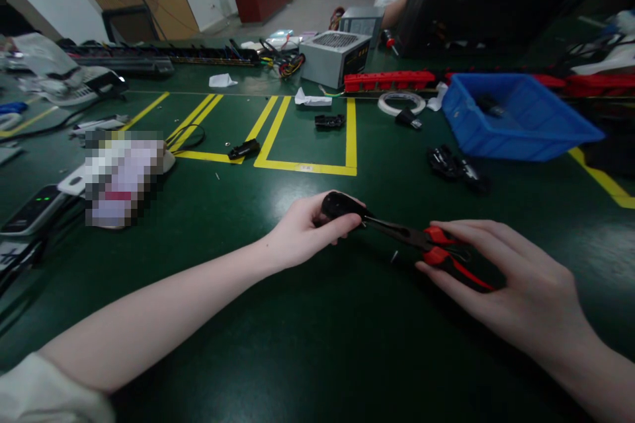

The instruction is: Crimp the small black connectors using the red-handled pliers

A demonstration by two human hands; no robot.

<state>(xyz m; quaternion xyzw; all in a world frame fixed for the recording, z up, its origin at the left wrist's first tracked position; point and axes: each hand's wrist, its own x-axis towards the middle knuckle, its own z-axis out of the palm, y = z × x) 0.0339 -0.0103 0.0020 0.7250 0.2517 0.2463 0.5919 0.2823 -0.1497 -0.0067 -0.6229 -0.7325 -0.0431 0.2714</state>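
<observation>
Near the middle of the view, my left hand point(302, 232) is closed around a small black part point(338, 205), its thumb pressed on the near side. My right hand point(516, 271) grips red-handled needle-nose pliers point(439, 248) from the right. The pliers' dark jaws point left, and their tips meet the black part beside my left thumb. Whether the tips hold something there is too small to tell. A tiny metal pin point(394, 256) is below the pliers, over the green table point(297, 344).
A blue bin point(516, 139) with dark parts is at the right, beside loose black pieces point(454, 167). More black parts point(329, 121) lie around the yellow tape lines. Farther back are a tape roll point(401, 104) and a grey metal box point(333, 56). Cables and devices occupy the left; a person's arm shows behind.
</observation>
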